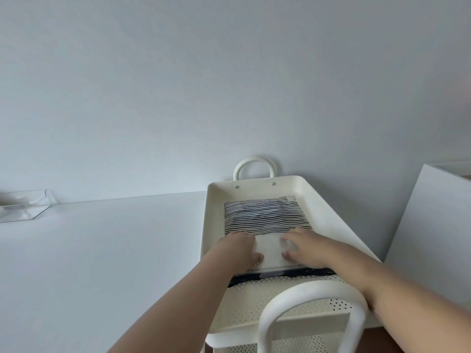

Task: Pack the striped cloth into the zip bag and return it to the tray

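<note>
A cream perforated tray (257,186) with a looped handle at each end sits on the white table. Inside it lies a clear zip bag (271,250) with a black zip strip along its near edge. The black-and-white striped cloth (265,216) fills the bag's far half. My left hand (238,248) rests on the bag's near left part. My right hand (304,248) lies on its near right part. Both hands have their fingers curled onto the plastic, and whether they pinch it I cannot tell.
A clear plastic box (24,205) stands at the far left of the white table (102,250), against the wall. A white cabinet side (433,225) rises just right of the tray. The tray's near handle (313,309) arches in front of my forearms.
</note>
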A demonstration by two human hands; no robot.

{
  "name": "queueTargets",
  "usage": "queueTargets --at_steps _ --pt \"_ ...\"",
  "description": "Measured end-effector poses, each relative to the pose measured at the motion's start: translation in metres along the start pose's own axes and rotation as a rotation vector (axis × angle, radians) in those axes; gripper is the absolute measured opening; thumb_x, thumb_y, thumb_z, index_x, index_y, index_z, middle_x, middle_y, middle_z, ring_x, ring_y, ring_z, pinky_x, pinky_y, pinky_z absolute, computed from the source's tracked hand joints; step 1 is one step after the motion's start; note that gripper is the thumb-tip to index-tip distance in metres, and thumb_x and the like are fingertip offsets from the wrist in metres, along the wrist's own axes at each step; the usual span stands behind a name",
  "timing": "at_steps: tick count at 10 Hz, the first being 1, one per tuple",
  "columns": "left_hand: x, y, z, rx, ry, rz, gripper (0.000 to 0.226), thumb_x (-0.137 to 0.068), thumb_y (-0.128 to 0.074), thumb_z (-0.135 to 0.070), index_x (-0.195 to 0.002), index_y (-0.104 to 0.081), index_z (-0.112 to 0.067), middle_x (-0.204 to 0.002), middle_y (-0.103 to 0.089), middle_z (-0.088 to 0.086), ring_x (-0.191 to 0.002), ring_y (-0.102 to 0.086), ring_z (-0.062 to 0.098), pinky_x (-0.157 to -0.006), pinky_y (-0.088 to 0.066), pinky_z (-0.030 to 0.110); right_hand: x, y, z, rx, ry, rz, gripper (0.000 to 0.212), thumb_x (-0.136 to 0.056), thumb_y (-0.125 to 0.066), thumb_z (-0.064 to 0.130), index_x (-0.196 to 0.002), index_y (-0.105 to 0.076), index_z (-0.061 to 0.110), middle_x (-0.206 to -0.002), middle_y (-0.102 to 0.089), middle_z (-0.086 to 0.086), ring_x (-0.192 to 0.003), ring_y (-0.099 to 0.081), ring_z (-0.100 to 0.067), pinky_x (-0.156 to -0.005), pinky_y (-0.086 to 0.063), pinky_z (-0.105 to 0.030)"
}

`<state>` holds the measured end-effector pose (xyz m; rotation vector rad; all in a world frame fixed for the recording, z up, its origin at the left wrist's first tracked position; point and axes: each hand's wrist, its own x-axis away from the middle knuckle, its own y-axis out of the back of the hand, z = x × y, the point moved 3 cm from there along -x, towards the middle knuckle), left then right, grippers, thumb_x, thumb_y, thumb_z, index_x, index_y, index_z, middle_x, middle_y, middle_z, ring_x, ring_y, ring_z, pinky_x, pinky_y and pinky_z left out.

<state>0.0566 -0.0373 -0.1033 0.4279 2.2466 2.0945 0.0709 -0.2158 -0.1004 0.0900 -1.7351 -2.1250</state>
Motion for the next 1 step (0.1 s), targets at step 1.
queueTargets --at_steps 1 --pt "0.0067 0.0112 -0.0005 0.066 -0.042 -0.039 0.055 -0.091 -0.051 -0.048 -0.137 -0.046 -0.017 -0.145 -0.047 0.002 -0.131 -0.043 0.025 -0.106 -0.038 0.043 0.0052 0.0174 0.0014 -0.143 0.024 -0.022 0.059 -0.092 -0.054 0.047 -0.143 -0.037 0.024 -0.154 -0.034 -0.003 -0.139 -0.033 -0.021 -0.114 -0.028 -0.036"
